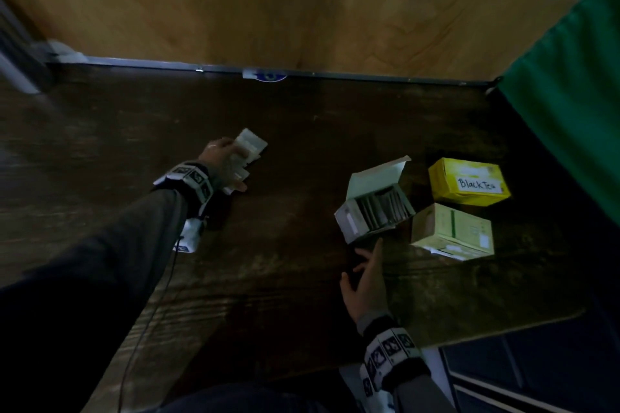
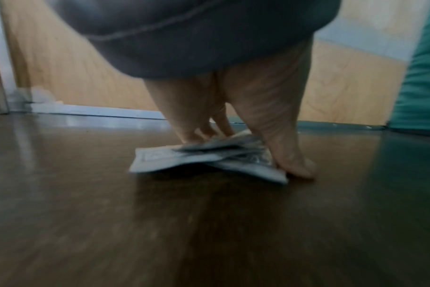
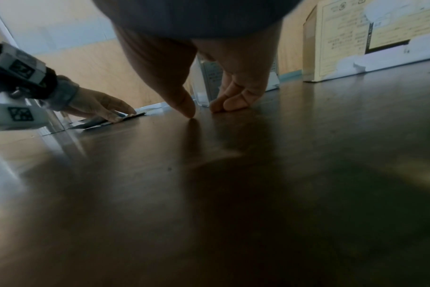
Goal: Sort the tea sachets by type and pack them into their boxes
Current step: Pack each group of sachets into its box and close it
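Left of centre in the head view, the left hand (image 1: 223, 161) presses spread fingers onto a loose pile of pale tea sachets (image 1: 250, 147) lying on the dark desk (image 1: 302, 151); they look thin, light, crinkly and apt to slide, so pinching their edges against the thumb seems wisest, and their number cannot be counted. Three boxes sit at centre right: an open white box (image 1: 372, 201) with sachets standing inside, a shut yellow box (image 1: 469, 181) labelled "Black Tea", and a shut pale box (image 1: 453, 231). The right hand (image 1: 365, 282) rests relaxed, empty, just below the open box.
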Action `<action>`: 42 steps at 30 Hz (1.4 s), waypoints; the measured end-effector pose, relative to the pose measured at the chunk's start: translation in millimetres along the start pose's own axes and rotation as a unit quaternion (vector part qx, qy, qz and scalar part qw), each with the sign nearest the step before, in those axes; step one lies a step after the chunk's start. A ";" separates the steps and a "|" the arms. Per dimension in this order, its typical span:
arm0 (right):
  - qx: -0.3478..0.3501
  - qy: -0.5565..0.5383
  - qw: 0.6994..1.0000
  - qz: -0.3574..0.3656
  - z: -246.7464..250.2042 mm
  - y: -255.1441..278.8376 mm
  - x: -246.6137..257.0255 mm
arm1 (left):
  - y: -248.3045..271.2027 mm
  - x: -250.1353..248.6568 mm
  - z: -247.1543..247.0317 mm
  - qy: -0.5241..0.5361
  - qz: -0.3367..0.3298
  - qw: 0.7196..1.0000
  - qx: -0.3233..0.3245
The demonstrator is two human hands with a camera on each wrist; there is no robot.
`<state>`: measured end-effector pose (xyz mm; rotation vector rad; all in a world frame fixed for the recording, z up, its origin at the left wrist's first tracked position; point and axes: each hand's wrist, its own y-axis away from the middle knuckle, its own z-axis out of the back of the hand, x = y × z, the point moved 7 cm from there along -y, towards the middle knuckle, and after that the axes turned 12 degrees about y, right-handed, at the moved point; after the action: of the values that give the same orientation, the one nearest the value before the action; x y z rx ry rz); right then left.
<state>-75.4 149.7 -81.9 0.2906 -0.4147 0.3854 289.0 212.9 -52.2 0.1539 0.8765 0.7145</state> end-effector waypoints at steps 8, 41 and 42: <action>0.049 -0.050 0.997 0.029 -3.4 9.9 31.1 | 43.1 -7.9 -59.2 0.026 -0.083 0.993 0.074; 0.214 -0.104 0.961 0.139 -19.2 -20.5 133.7 | 108.6 -35.9 -86.9 0.109 -0.150 0.979 0.080; 0.184 -0.117 0.964 0.152 -13.8 -18.2 129.3 | 110.6 -42.4 -87.7 0.108 -0.177 0.976 0.070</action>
<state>46.1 177.4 -40.5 0.6431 -0.6234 0.7355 149.0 256.4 -36.6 0.0419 1.1294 0.3403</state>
